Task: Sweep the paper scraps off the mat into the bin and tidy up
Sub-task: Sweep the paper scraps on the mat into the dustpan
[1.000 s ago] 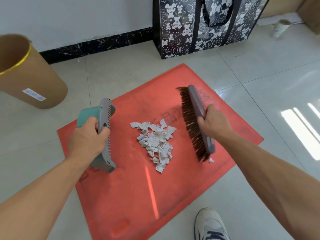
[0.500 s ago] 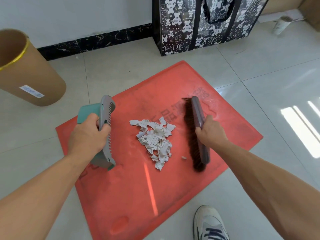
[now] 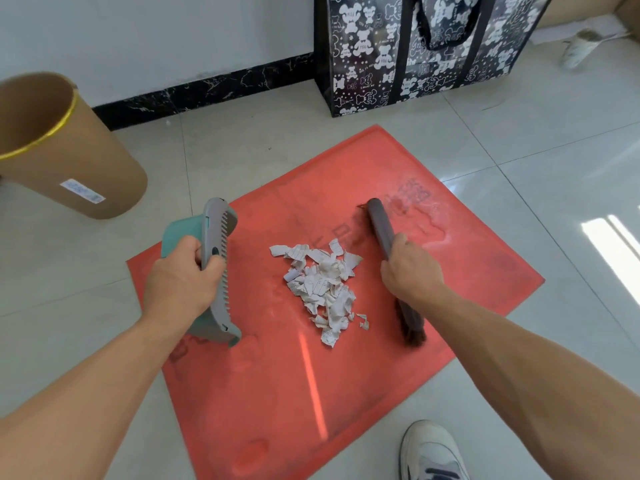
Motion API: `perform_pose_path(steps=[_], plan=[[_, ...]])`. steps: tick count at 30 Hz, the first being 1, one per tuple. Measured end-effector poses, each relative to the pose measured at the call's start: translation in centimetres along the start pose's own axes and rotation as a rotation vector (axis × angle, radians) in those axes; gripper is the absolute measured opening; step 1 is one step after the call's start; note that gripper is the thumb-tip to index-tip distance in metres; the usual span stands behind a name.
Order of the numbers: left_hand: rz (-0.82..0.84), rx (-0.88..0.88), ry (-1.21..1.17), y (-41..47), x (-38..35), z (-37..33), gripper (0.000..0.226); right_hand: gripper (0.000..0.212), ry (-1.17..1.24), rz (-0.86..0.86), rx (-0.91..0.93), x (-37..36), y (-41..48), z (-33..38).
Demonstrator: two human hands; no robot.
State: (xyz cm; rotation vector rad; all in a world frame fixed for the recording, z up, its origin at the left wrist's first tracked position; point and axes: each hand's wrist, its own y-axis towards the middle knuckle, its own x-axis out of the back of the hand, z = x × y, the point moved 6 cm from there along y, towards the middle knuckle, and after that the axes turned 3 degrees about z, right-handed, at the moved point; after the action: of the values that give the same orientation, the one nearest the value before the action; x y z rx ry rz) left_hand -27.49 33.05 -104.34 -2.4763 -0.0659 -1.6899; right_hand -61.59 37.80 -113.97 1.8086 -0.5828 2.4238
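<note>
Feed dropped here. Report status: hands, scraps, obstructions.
Left hand grips dustpan, right hand grips brush. Scraps piled on mat between them, unswept. Bin off the mat, far left. Nothing in the way.

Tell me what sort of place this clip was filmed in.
Probably an ordinary indoor room, perhaps a home or storeroom: glossy tiled floor, white wall with black marble-look skirting, a bear-print tote bag standing by it, and a cardboard bin.

Open mat (image 3: pixel 277 393) strip between dustpan (image 3: pixel 216 230), scrap pile (image 3: pixel 322 285).
</note>
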Motion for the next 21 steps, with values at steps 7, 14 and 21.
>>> perform_pose_path(steps=[7,14,21], plan=[[-0.001,-0.001,0.005,-0.2,0.0,0.2,0.029,0.022,0.201,0.111,0.142,-1.6,-1.1,5.2],[-0.108,0.095,-0.157,1.4,2.8,1.4,0.027,0.023,0.190,0.071,0.134,-0.2,-0.6,4.4],[-0.002,0.332,-0.633,0.4,1.7,7.8,0.025,0.025,0.153,0.072,0.092,-0.6,-0.6,2.7]])
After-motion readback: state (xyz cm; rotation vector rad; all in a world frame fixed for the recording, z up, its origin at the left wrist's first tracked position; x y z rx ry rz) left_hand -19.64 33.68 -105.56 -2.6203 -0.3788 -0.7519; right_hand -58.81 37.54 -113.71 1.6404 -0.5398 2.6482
